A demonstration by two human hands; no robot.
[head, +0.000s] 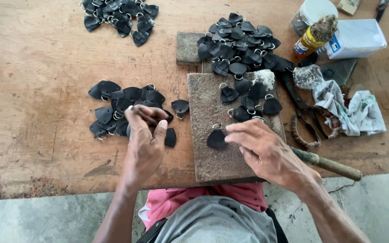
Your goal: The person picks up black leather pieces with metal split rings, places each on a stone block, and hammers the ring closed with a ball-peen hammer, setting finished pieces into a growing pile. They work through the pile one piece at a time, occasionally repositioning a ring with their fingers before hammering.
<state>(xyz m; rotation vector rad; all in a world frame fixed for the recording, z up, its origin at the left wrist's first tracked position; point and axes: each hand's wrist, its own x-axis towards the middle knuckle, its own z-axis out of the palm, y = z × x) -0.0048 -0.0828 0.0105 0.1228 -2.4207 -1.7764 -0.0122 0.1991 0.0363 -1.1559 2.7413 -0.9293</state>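
- Looking down from the head camera: pink and grey clothing (212, 211) at the bottom edge, wooden table (37, 90) beyond it
- right hand (266, 150) lies on the rough brown block (212, 157), fingertips (230, 129) pressing a black leather piece (216, 138) flat; nothing is clamped in the hand, fingers mostly extended
- wooden tool handle (332, 165) pokes out from under the right wrist, resting on the table edge
- left hand (144, 144) sits left of the block, fingers curled in; cannot tell if it pinches anything
- loose black pieces (113, 110) with metal rings lie just beyond the left hand
- pliers (300, 105) and crumpled cloth (352, 110) right of the block
- big heap of ringed pieces (239, 45) covers the block's far end
- third pile (120, 15) far left; glue bottle (314, 36), jar (314, 11), white box (356, 38) far right
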